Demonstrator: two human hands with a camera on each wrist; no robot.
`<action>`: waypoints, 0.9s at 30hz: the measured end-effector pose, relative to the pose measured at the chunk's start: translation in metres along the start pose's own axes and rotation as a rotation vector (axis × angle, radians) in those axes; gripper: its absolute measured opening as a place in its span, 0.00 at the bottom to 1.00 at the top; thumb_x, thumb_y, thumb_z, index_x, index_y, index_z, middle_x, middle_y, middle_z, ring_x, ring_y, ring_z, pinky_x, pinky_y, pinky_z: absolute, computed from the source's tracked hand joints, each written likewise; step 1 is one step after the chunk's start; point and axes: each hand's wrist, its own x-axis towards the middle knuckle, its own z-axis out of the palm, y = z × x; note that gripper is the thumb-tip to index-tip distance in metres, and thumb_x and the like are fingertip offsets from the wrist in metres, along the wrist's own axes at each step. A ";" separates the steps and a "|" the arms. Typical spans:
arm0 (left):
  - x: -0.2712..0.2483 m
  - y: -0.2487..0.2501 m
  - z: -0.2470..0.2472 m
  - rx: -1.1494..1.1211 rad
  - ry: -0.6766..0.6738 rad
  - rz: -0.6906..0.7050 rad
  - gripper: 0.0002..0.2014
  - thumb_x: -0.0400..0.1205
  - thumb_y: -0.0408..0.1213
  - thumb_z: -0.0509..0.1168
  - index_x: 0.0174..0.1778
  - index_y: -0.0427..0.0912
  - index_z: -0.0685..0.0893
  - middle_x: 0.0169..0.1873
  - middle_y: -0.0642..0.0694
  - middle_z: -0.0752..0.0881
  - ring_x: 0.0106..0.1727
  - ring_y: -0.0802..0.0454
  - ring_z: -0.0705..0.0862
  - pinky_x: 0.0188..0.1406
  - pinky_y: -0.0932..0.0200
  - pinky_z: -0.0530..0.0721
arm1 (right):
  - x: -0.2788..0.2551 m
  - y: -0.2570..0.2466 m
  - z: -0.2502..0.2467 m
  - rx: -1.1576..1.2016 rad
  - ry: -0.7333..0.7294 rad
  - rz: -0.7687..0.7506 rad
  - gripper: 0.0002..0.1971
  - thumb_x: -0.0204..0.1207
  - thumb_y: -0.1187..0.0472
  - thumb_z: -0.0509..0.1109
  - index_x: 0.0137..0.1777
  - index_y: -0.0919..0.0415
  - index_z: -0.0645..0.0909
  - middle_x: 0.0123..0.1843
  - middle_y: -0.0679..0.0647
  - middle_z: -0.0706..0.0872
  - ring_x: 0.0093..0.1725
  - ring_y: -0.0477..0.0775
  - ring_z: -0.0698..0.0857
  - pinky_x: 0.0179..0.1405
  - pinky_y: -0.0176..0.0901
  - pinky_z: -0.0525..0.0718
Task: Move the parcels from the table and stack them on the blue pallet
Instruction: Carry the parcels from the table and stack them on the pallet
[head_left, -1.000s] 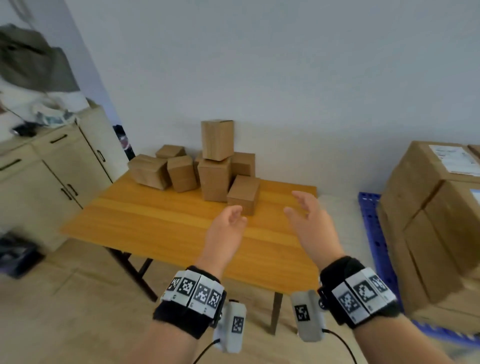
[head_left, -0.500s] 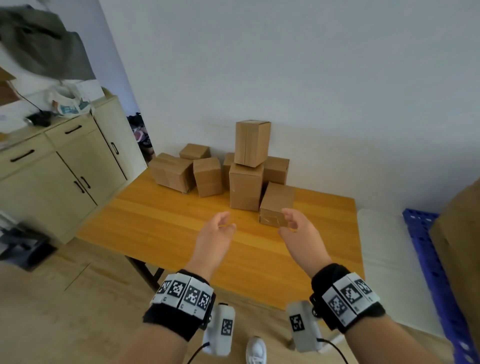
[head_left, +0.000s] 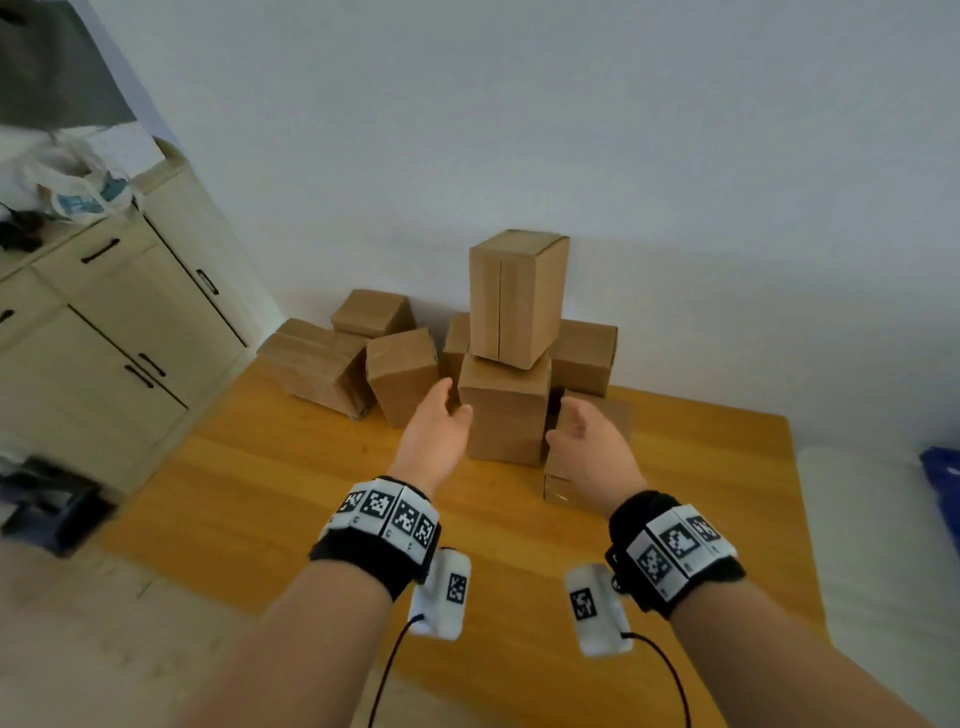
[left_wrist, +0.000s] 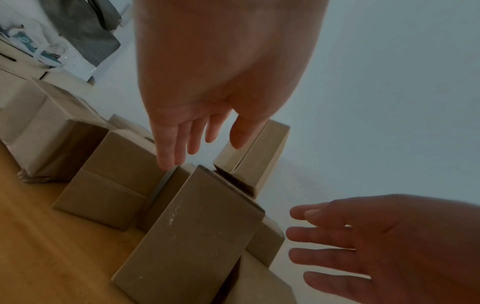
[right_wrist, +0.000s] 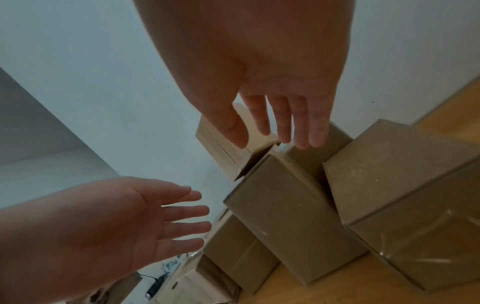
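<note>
Several brown cardboard parcels stand at the back of the wooden table (head_left: 270, 499) against the wall. A tall parcel (head_left: 514, 296) sits on top of an upright parcel (head_left: 506, 415) in the middle of the group. My left hand (head_left: 436, 426) reaches out with straight fingers just left of the upright parcel. My right hand (head_left: 582, 441) is spread open just right of it, in front of a low parcel (head_left: 615, 410). Neither hand holds anything. In the left wrist view, the left hand (left_wrist: 197, 135) hovers above the upright parcel (left_wrist: 197, 232). A corner of the blue pallet (head_left: 943, 473) shows at the right edge.
A cream cabinet (head_left: 104, 338) with drawers and doors stands left of the table, with bags on top. More parcels (head_left: 317, 364) lie at the table's back left. A white wall runs behind the stack. A pale mat (head_left: 878, 545) lies between table and pallet.
The view has swung left and closer to the table, so the stacked cartons on the pallet have left the frame. Both hands have reached forward to either side of the middle upright parcel.
</note>
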 end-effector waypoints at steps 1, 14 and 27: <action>0.013 0.001 0.004 0.006 -0.017 -0.016 0.29 0.90 0.45 0.56 0.86 0.50 0.56 0.83 0.48 0.64 0.82 0.47 0.65 0.78 0.48 0.65 | 0.011 0.001 0.001 -0.010 -0.013 0.010 0.29 0.85 0.56 0.64 0.85 0.52 0.62 0.82 0.53 0.70 0.78 0.55 0.72 0.70 0.45 0.74; 0.056 -0.006 0.011 -0.161 -0.047 -0.097 0.24 0.90 0.47 0.55 0.82 0.47 0.66 0.75 0.49 0.75 0.66 0.54 0.74 0.63 0.57 0.69 | 0.054 0.000 0.017 0.048 -0.081 0.085 0.28 0.84 0.59 0.64 0.83 0.56 0.62 0.61 0.53 0.82 0.57 0.53 0.82 0.59 0.46 0.81; 0.019 -0.053 -0.021 -0.145 -0.061 -0.108 0.23 0.86 0.42 0.63 0.79 0.47 0.72 0.67 0.48 0.82 0.65 0.51 0.81 0.69 0.48 0.79 | 0.002 -0.004 0.054 0.092 0.050 0.137 0.14 0.83 0.51 0.67 0.63 0.55 0.73 0.54 0.50 0.83 0.50 0.49 0.84 0.51 0.47 0.86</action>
